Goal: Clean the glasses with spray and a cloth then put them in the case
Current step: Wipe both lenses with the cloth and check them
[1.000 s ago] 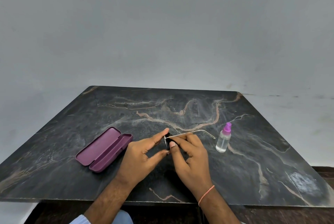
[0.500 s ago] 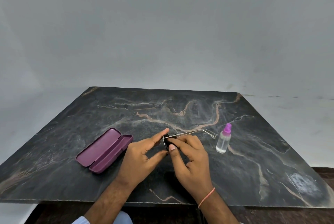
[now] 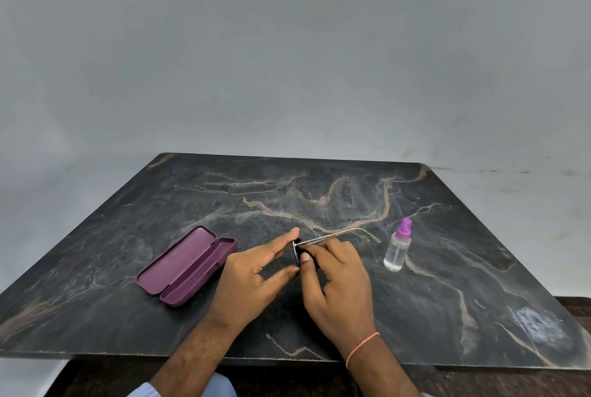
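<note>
Worktop (image 3: 319,191): dark marbled stone with pale and rust veins, set against a plain grey wall (image 3: 287,60).

Glasses (image 3: 339,234): held above the worktop near its front centre, between the two hands. The frame is thin metal; one temple arm runs out to the right from the hands toward the bottle and ends in a curved tip just short of it. The lens end is seen nearly edge-on and dark.

Left hand (image 3: 252,272): forefinger extended to the top of the lens end, thumb at the bottom of it, so the glasses are pinched lightly between the two; the other fingers are tucked under the palm.

Right hand (image 3: 335,278): fingers curled over the lens end, thumb pressed against its near face. A dark item, possibly the cloth, appears under these fingers, but the view is too poor to confirm it. A thin orange band (image 3: 361,345) sits on the right wrist.

Case (image 3: 187,265): purple, lying open on the worktop to the left of the left hand, near it but apart, both halves facing up.

Bottle (image 3: 397,249): clear, small, with a purple spray top, standing upright to the right of the hands, apart from them.

Pale sleeve (image 3: 144,392): at the bottom edge.
</note>
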Action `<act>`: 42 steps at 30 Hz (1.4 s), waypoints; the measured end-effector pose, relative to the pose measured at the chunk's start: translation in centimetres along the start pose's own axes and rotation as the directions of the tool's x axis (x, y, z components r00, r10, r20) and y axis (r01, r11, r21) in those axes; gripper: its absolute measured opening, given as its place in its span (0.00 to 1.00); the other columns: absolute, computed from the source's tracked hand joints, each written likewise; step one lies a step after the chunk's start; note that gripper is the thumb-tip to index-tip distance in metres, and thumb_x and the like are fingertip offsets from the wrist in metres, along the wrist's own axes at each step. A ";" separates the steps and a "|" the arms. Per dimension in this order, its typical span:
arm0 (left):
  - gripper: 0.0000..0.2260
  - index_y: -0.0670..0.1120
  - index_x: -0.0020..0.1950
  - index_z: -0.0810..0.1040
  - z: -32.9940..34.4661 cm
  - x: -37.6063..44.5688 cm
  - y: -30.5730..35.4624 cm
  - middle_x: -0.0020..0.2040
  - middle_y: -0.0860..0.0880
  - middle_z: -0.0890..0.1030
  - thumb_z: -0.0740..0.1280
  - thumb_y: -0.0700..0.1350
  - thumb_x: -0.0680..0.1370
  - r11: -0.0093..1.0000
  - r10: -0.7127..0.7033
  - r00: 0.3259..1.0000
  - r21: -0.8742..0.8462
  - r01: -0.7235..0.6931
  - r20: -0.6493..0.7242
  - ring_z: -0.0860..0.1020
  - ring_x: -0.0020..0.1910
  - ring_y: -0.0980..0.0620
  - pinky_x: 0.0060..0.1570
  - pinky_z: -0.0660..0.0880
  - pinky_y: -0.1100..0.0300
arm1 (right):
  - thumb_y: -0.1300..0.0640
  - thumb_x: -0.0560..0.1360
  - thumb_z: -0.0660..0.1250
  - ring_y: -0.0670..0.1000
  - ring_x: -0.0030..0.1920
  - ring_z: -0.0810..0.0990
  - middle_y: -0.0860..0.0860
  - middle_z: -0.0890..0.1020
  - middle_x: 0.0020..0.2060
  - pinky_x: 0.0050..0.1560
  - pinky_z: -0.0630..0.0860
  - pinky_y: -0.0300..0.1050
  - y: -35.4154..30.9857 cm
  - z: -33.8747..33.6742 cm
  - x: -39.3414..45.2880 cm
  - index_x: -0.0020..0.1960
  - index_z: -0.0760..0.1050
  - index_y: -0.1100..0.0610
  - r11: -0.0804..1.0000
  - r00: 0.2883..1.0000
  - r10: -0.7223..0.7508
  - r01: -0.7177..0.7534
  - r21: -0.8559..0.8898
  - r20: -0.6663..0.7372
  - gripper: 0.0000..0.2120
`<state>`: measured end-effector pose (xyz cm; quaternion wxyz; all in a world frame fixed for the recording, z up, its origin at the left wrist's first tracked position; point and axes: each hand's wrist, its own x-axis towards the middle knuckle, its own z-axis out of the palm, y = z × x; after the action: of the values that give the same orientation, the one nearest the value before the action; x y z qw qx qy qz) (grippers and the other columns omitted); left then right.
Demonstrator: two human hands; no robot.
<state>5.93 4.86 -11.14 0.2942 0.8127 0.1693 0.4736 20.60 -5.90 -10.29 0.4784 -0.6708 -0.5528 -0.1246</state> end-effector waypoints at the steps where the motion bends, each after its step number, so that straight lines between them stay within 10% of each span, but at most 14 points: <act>1: 0.30 0.49 0.77 0.81 0.0 0.0 0.0 0.66 0.61 0.86 0.83 0.38 0.75 1.000 0.002 1.000 0.003 -0.002 0.000 0.86 0.65 0.64 0.68 0.80 0.66 | 0.53 0.83 0.67 0.47 0.47 0.75 0.40 0.79 0.44 0.47 0.75 0.46 0.0 0.0 0.0 0.56 0.86 0.49 1.000 1.000 -0.003 0.003 0.000 -0.002 0.09; 14: 0.29 0.48 0.74 0.84 0.1 0.2 0.3 0.63 0.57 0.89 0.84 0.40 0.73 0.997 -0.055 0.998 -0.053 0.053 -0.032 0.88 0.64 0.60 0.68 0.82 0.62 | 0.52 0.84 0.67 0.51 0.51 0.81 0.40 0.81 0.46 0.52 0.77 0.46 0.3 -0.6 0.2 0.54 0.88 0.49 0.929 0.998 0.061 -0.057 0.365 0.002 0.10; 32: 0.29 0.47 0.75 0.83 0.2 0.0 -0.4 0.66 0.60 0.88 0.84 0.37 0.74 0.995 -0.037 0.999 -0.095 0.034 -0.032 0.88 0.65 0.59 0.66 0.83 0.62 | 0.48 0.84 0.66 0.48 0.51 0.79 0.38 0.80 0.45 0.53 0.74 0.40 0.2 -0.2 0.3 0.62 0.87 0.45 0.959 0.996 0.082 -0.087 0.270 0.029 0.12; 42: 0.30 0.49 0.75 0.83 0.2 0.1 -0.4 0.68 0.62 0.86 0.84 0.41 0.74 0.994 -0.041 0.999 -0.101 0.039 -0.020 0.86 0.67 0.59 0.69 0.81 0.62 | 0.51 0.82 0.68 0.51 0.50 0.80 0.43 0.82 0.43 0.51 0.76 0.46 0.6 -0.3 0.3 0.49 0.88 0.49 0.920 0.990 0.134 -0.143 0.365 0.048 0.10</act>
<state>6.14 5.18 -11.39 0.3424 0.7881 0.1646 0.4844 21.29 -5.93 -10.21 0.5970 -0.6081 -0.5228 0.0225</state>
